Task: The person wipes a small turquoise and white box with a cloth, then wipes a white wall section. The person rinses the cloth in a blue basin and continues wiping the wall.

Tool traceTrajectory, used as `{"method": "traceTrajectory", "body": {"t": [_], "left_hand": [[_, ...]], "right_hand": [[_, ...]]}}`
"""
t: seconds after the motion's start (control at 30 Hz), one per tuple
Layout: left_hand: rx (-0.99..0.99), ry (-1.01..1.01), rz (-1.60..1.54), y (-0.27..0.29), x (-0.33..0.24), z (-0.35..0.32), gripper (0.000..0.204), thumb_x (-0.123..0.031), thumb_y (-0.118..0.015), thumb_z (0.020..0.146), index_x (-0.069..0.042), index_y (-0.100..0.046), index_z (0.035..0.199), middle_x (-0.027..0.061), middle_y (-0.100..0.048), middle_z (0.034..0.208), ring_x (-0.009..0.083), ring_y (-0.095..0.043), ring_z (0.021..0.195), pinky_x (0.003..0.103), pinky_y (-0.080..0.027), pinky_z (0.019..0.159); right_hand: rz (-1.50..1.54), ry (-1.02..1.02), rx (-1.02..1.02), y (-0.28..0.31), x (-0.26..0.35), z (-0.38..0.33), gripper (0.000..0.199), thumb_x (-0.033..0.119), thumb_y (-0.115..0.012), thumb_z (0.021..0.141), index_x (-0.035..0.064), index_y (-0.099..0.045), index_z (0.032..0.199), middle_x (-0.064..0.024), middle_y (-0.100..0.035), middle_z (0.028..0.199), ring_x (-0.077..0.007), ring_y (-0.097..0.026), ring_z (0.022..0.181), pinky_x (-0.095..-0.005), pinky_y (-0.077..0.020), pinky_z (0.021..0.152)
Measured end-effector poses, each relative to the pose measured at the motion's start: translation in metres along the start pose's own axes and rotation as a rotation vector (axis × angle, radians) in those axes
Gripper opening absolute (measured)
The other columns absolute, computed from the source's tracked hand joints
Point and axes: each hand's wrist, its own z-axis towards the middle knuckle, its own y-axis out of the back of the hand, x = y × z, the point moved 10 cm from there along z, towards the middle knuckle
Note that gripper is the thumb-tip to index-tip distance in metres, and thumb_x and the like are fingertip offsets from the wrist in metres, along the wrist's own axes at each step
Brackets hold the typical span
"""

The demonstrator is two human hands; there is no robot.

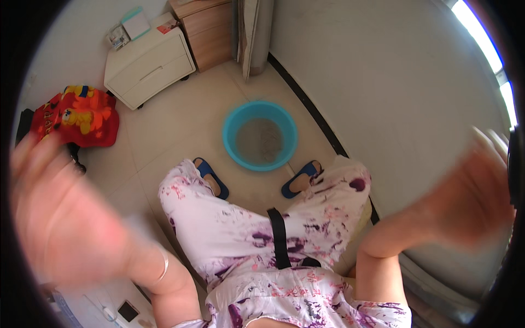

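Note:
Both of my hands are raised close to the camera and blurred by motion. My left hand (71, 218) is at the left, its fingers stretched upward and its palm bare; a thin light bracelet (164, 263) circles the wrist. My right hand (470, 191) is at the far right with fingers extended, holding nothing that I can see. A black strap (279, 238) lies across my lap on the white, purple-and-pink patterned clothing (229, 232). On the floor beyond my feet stands a round blue basin (232, 150) with murky grey liquid; a wrinkled shape shows faintly inside.
Blue slippers (214, 179) are on my feet. At the back left stands a white drawer cabinet (150, 71), beside a wooden one (208, 35). A red cartoon-print cloth (101, 117) is at the left. A dark phone-like object (128, 311) lies low left. The wall (394, 109) rises at the right.

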Motion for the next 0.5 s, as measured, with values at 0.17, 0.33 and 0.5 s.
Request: {"method": "traceTrajectory", "body": {"t": [0.17,0.33,0.5], "left_hand": [[0.136,0.909,-0.371,-0.073,0.240,-0.149,0.030,-0.027,-0.047,0.094,-0.003,-0.058,0.108,0.0065,-0.060,0.099,0.0151,-0.057,0.090,0.030,-0.045,0.082],[-0.099,1.472,-0.283,-0.058,0.382,-0.343,0.028,-0.028,-0.057,0.086,-0.005,-0.058,0.102,0.0047,-0.059,0.093,0.0148,-0.055,0.084,0.030,-0.045,0.075],[-0.194,1.817,-0.099,-0.014,0.432,-0.489,0.031,-0.028,-0.053,0.090,-0.003,-0.056,0.106,0.0074,-0.058,0.098,0.0172,-0.056,0.085,0.032,-0.047,0.079]], "right_hand": [[-0.401,-1.030,0.083,0.031,-0.289,-0.183,0.032,0.031,-0.053,0.095,0.0023,-0.061,0.105,-0.0069,-0.064,0.098,-0.0137,-0.061,0.084,-0.0284,-0.0478,0.073],[-0.580,-1.635,0.160,0.122,-0.399,-0.433,0.050,0.040,-0.053,0.093,0.0032,-0.053,0.126,-0.0127,-0.059,0.118,-0.0241,-0.060,0.103,-0.0374,-0.0471,0.085],[-0.966,-1.662,0.519,0.180,-0.430,-0.554,0.050,0.035,-0.053,0.093,-0.0007,-0.049,0.128,-0.0229,-0.056,0.122,-0.0352,-0.056,0.108,-0.0410,-0.0444,0.092]]}}
